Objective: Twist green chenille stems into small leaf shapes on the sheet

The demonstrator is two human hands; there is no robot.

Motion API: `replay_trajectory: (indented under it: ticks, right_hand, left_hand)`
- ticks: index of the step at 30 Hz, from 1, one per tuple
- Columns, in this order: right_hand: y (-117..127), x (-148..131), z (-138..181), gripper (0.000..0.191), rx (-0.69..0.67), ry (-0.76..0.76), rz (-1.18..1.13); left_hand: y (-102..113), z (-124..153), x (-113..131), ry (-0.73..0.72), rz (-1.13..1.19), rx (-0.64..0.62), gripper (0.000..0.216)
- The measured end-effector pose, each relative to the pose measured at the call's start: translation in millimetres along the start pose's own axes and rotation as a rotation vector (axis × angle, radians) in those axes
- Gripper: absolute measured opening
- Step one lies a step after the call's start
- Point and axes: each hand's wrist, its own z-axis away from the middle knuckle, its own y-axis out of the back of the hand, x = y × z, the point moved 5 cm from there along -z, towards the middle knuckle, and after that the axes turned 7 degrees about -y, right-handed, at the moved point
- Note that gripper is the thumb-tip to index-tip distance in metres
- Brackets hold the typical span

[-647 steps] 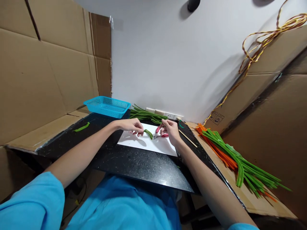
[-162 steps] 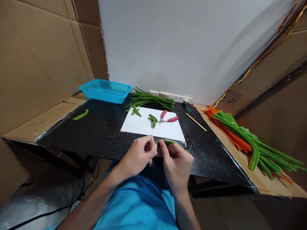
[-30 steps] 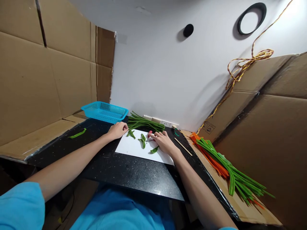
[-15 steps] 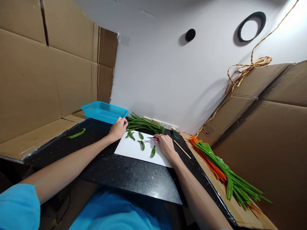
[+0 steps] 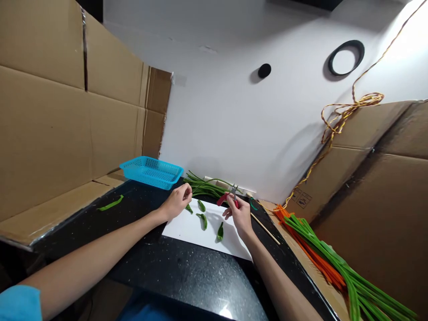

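Note:
My right hand (image 5: 240,213) is closed on red-handled pliers (image 5: 233,191), jaws up, raised over the right side of a white sheet (image 5: 190,233). My left hand (image 5: 177,203) is pinched closed above the sheet's left edge; whatever is in its fingers is too small to make out. Between the hands, several green leaf shapes (image 5: 202,221) lie on the sheet, one of them partly hidden by the left hand. Just behind, a bundle of thin green stems (image 5: 203,187), apparently pipe cleaners, rests against the wall, one stem arching above the others.
A blue perforated basket (image 5: 150,174) stands at the back left, and a green strip (image 5: 111,204) lies before it. A wooden stick (image 5: 265,228) is right of the sheet. Orange strands (image 5: 310,254) and light-green strands (image 5: 347,267) lie along the right. Cardboard panels (image 5: 43,142) flank the black tabletop (image 5: 187,263).
The right hand has lifted off the sheet, raising the pliers upright into view. The left hand stays pinched, now over the sheet's left edge. The camera view has tilted upward.

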Motion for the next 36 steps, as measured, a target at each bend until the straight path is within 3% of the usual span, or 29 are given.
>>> replay_trajectory:
  ticks: [5,10,12,17,20,29,36]
  right_hand:
    - [-19,0,12,0.047,-0.073,-0.065,-0.257]
    - [-31,-4,21,0.045,-0.152,-0.085,-0.479]
    - [-30,-10,24,0.045,-0.155,-0.081,-0.558]
    - [-20,-26,26,0.036,-0.167,-0.097,-0.73]
    - [-16,-29,25,0.035,-0.206,-0.183,-0.811]
    - [-3,4,18,0.039,-0.036,-0.535,-0.831]
    - [-5,4,19,0.04,0.003,-0.413,-0.688]
  left_hand:
    - [-6,5,9,0.032,0.063,-0.065,0.009]
    - [-15,7,7,0.15,0.266,-0.106,0.013]
    - [-21,7,6,0.232,0.388,-0.111,0.019]
    - [-31,11,12,0.43,0.681,-0.153,0.057]
    - [-32,13,21,0.468,0.747,-0.223,0.05]
    - [-29,13,27,0.429,0.706,-0.303,0.047]
    - [-45,26,23,0.441,0.72,-0.471,0.046]
